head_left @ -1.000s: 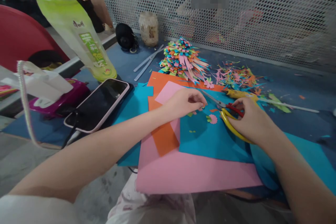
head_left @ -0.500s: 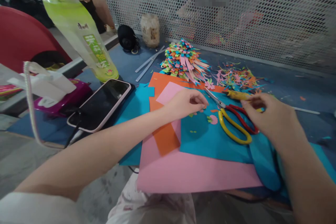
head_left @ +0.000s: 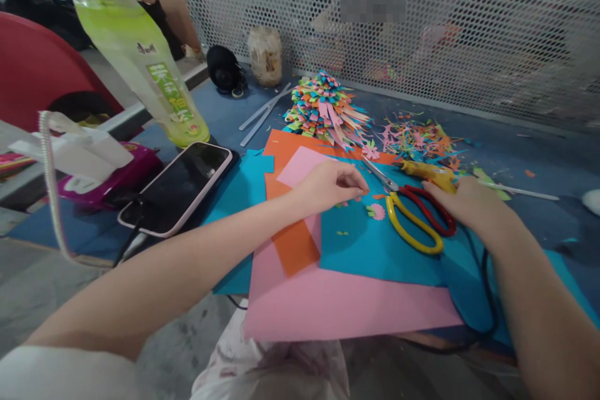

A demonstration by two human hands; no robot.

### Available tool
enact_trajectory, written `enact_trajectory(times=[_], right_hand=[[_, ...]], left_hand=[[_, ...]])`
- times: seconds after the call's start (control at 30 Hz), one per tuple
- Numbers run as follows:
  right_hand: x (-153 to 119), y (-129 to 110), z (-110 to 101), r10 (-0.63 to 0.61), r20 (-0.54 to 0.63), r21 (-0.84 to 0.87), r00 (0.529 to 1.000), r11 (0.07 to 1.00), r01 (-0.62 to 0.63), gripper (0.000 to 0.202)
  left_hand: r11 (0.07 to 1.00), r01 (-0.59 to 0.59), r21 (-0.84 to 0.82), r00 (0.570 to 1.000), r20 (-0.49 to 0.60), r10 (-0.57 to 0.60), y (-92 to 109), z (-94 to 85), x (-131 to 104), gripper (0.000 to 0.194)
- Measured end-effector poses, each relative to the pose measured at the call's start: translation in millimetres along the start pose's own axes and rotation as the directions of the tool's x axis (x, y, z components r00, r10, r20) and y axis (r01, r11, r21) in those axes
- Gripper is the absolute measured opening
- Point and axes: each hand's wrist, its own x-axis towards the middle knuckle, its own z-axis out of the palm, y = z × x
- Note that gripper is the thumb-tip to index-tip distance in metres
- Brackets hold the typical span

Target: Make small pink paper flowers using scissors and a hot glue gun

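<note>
Left hand (head_left: 332, 185): thumb and fingertips pinched together, looks like on a tiny paper bit (head_left: 364, 190), mostly hidden tbh.
Right hand (head_left: 475, 203): fingers right at the handle end of the yellow glue gun (head_left: 424, 170); can't tell if they're wrapped around it.
Scissors (head_left: 392, 187): between both sets of fingers, red loop just beside the right ones, so a sloppy lift could drag them along.
Nozzle (head_left: 396, 164): points left, roughly the left fingers' side. If it's hot, a burn or stray drip is my main worry.
Pink flower (head_left: 377, 211): just right of the left fingers on the blue sheet (head_left: 365, 256), small and likely easy to knock.
Black cord (head_left: 492, 315): bodyward of the right fingers, might snag and shift the paper.
Fringed cone (head_left: 325, 109): beyond the left fingers, near enough to bump reaching forward.
Scrap pile (head_left: 417, 137): beyond the right fingers; strips could cling to glue.
Phone (head_left: 180, 184) and bottle (head_left: 150, 75): well left of the left fingers, not blocking imo.
</note>
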Motion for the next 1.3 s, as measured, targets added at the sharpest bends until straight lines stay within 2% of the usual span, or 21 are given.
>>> enact_trajectory(times=[0.07,0.13,0.27,0.43,0.63,0.77,0.93,1.03,1.13,1.3], right_hand=[[1,-5,-2,0.136,0.057,-0.1,0.989,0.986,-0.13,0.047],[1,-10,-5,0.208,0.089,-0.16,0.974,0.968,-0.192,0.044],[-2,-19,-15,0.244,0.081,-0.175,0.966,0.958,-0.227,0.04],[-7,-25,-23,0.243,-0.001,-0.119,0.97,0.963,-0.242,0.027],[-14,-31,-25,0.201,-0.01,0.055,0.98,0.978,-0.2,0.025],[-24,-40,-27,0.142,-0.068,0.174,0.988,0.976,-0.128,0.02],[-32,-49,-16,0.092,-0.156,0.289,0.984,0.956,-0.044,0.043],[-34,-51,-7,0.007,-0.258,0.375,0.966,0.922,0.093,0.056],[-38,-53,-6,-0.043,-0.284,0.397,0.958,0.904,0.159,0.058],[-43,-58,-13,-0.035,-0.311,0.368,0.95,0.917,0.155,0.055]], left_hand=[[1.0,0.0,-0.002,1.0,-0.011,0.0,-1,0.1,0,0.005],[1.0,-0.011,-0.007,1.0,-0.021,0.011,-1,0.1,1,0.007],[0.999,-0.027,-0.026,0.999,-0.031,0.026,-4,-0.2,1,0.012],[0.999,-0.028,-0.041,0.999,-0.047,0.026,-6,-1.6,3,0.01],[0.999,-0.051,-0.018,0.997,-0.062,0.049,-5,-4.4,4,0.007],[0.998,-0.039,-0.051,0.995,-0.091,0.034,-7,-5.0,5,0.005],[0.992,0.04,-0.12,0.99,-0.129,-0.055,-7,-5.2,6,0.008],[0.983,0.081,-0.164,0.984,-0.141,-0.104,-4,-5.5,6,0.011],[0.984,0.101,-0.147,0.981,-0.152,-0.123,1,-5.6,5,0.015],[0.984,0.137,-0.115,0.969,-0.19,-0.158,8,-5.2,4,0.019]])
